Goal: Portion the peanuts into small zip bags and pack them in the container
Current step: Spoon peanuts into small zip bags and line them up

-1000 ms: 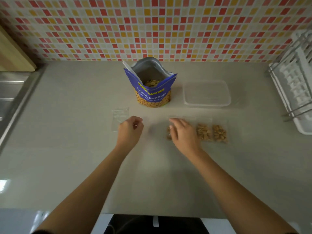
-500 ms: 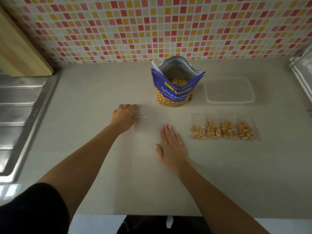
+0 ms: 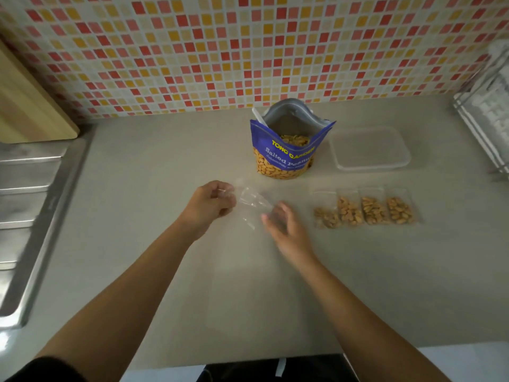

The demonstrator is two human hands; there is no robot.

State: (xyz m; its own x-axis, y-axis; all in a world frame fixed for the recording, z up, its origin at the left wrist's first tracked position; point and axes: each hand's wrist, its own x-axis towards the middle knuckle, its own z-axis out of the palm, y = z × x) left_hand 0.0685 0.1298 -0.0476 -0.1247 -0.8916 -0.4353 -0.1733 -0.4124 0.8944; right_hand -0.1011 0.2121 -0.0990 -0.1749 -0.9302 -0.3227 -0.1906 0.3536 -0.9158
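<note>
While left hand point(image 3: 209, 205) pinches the empty zip bag point(image 3: 249, 201) in curled fingers, right hand point(image 3: 286, 227), blurred, fingers loosely spread, is at its other end, contact unclear; 4 filled bags point(image 3: 366, 210) right of them.

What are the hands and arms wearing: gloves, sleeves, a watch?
The left hand and right hand are bare, with no gloves, rings or watch visible, though the right one is motion-blurred. Both forearms are uncovered. A black sleeve shows on the left upper arm only.
</note>
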